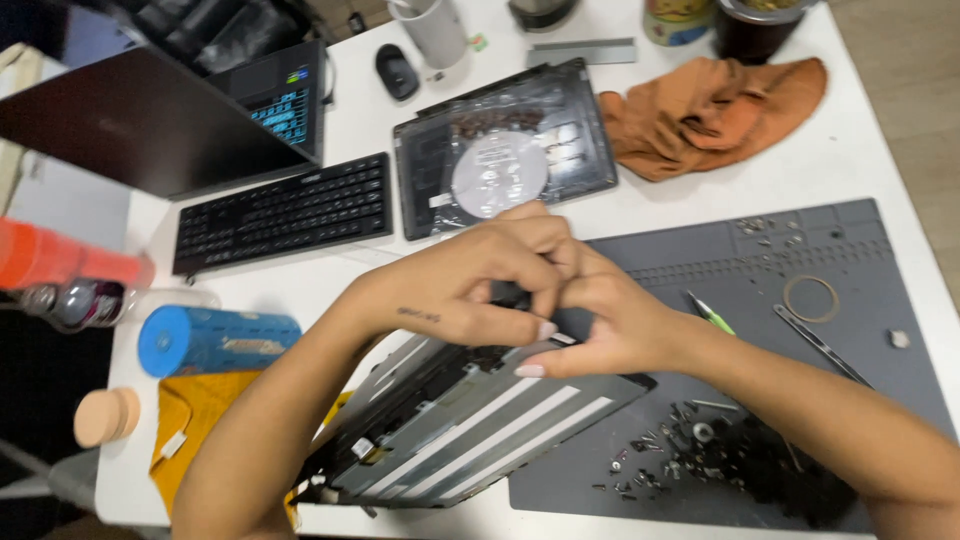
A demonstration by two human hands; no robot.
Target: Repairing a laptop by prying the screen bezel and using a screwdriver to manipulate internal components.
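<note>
Both hands meet over the top edge of a dismantled grey laptop chassis (470, 430) with pale strips, which lies tilted across the mat's left edge. My left hand (470, 280) curls its fingers down onto a small dark part at that edge. My right hand (610, 320) cups the same spot from the right, thumb under the edge. What exactly the fingertips pinch is hidden. A heap of small loose screws (690, 450) lies on the grey work mat (800, 260) just right of the chassis.
A removed laptop cover with a silver disc (500, 160) lies behind, beside a black keyboard (285, 210) and an open laptop (150, 120). An orange cloth (710, 110), tweezers (815, 340), a ring (810, 298), a blue roll (215, 340), a mouse (396, 70) and a cup (435, 30) stand around.
</note>
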